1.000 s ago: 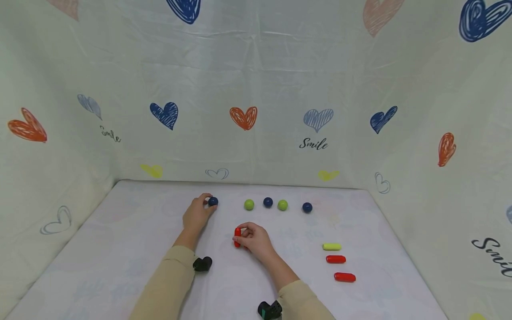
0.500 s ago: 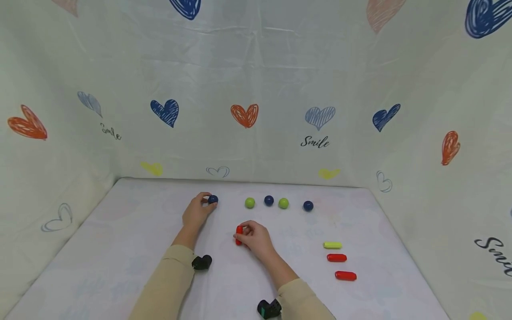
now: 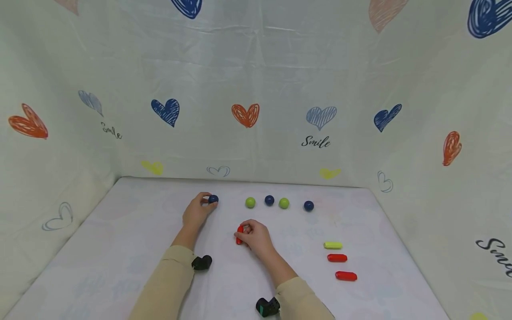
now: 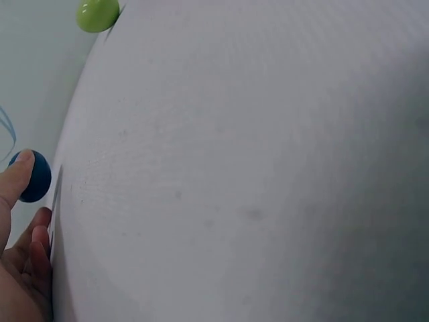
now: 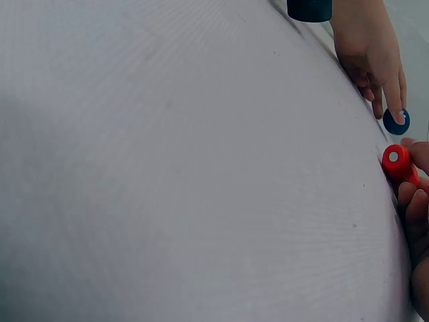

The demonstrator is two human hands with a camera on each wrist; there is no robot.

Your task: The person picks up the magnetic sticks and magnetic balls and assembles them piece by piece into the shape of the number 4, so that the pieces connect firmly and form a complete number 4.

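At the back left of the table, my left hand [image 3: 195,212] pinches a dark blue ball [image 3: 214,199] between thumb and fingers. The left wrist view shows this blue ball [image 4: 40,178] under the thumb, low over the white cloth. Nearer the front and to the right, my right hand [image 3: 257,238] holds a short red rod [image 3: 238,241] by its sides, with its long side pointing away from me. Fingers cover part of it. In the right wrist view one end of the red rod [image 5: 395,157] faces the camera, with a pale round spot in its middle.
Right of the left hand, a green ball [image 3: 250,202], a blue ball [image 3: 270,200], another green ball [image 3: 284,203] and another blue ball [image 3: 308,206] form a row. A yellow-green rod [image 3: 333,245] and two red rods [image 3: 337,258] lie at the right. A heart-printed curtain [image 3: 280,89] encloses the table.
The head view has shifted slightly as a whole. Both hands stay in place, with the same holds on the blue ball and the red rod.
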